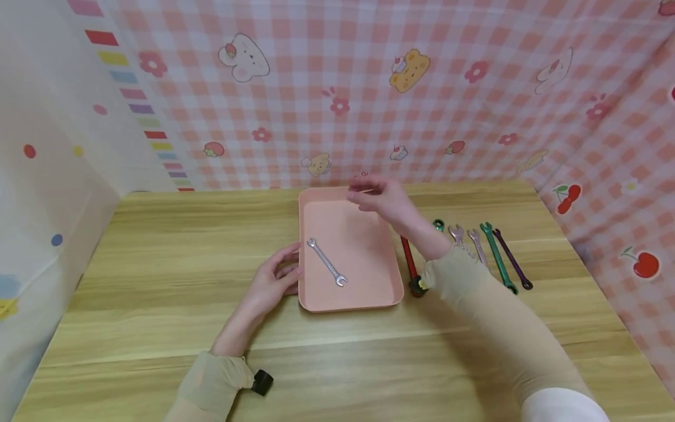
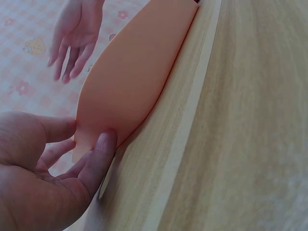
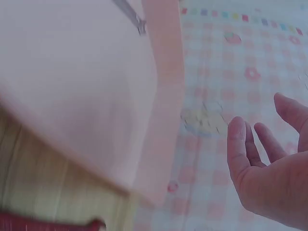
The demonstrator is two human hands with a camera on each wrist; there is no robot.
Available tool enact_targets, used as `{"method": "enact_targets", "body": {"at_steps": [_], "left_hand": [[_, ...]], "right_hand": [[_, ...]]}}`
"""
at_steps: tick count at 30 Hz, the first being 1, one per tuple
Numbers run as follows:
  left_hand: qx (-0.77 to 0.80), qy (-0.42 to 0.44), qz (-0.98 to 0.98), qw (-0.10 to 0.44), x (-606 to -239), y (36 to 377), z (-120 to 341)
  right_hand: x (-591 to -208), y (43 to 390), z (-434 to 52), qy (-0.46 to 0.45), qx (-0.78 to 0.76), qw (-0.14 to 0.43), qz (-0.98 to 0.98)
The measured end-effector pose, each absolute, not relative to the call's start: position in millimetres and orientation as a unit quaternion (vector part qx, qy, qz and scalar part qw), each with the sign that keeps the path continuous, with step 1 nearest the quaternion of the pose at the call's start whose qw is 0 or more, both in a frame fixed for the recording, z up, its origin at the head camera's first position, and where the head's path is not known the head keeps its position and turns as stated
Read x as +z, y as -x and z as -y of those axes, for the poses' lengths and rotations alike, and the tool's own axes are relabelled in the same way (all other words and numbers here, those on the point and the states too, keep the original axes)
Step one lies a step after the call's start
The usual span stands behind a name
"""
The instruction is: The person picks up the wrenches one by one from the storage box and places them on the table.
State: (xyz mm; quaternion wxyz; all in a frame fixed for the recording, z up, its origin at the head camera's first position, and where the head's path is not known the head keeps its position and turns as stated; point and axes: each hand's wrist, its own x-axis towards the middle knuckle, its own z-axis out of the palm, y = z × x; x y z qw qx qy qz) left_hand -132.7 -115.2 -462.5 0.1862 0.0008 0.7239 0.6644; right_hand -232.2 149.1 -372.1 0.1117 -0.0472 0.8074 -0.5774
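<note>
A pink rectangular tray (image 1: 364, 258) lies on the table, and a silver double open-ended wrench (image 1: 327, 262) rests slantwise on its left side. My left hand (image 1: 270, 284) is at the tray's left edge. In the left wrist view its fingertips (image 2: 107, 142) touch the outside of the tray wall, without curling round it. Above the tray's far right corner hovers my right hand (image 1: 387, 202), fingers loosely bent. Nothing is held in the right hand, as its palm side shows in the right wrist view.
Right of the tray lies a tool with a red handle (image 1: 409, 258), partly behind my right forearm. Further right are several wrenches, among them a green wrench (image 1: 498, 258) and a purple wrench (image 1: 512, 258). A checked cloth (image 1: 316, 88) hangs behind the wooden table (image 1: 200, 264).
</note>
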Motion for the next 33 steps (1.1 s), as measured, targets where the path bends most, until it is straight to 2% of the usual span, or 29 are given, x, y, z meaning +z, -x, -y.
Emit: {"method": "enact_targets", "body": {"at_steps": [6,14,23,33], "left_hand": [[0.665,0.002,-0.724,0.185,-461.9,132.1,115.8],[0.667,0.003,-0.722,0.183,-461.8,132.1,117.3],[0.67,0.001,-0.72,0.184,-462.4,132.4,115.6],[0.672,0.0,-0.717,0.185,-461.7,132.2,114.8]], "right_hand": [[-385.2,234.6,-116.8,0.056,-0.56,0.133,-0.816],[-406.2,238.8,-98.3,0.099,-0.504,0.12,-0.849],[-425.5,232.5,-82.0,0.146,-0.384,0.163,-0.897],[-440.8,231.3,-69.2,0.147,-0.403,0.172,-0.887]]}}
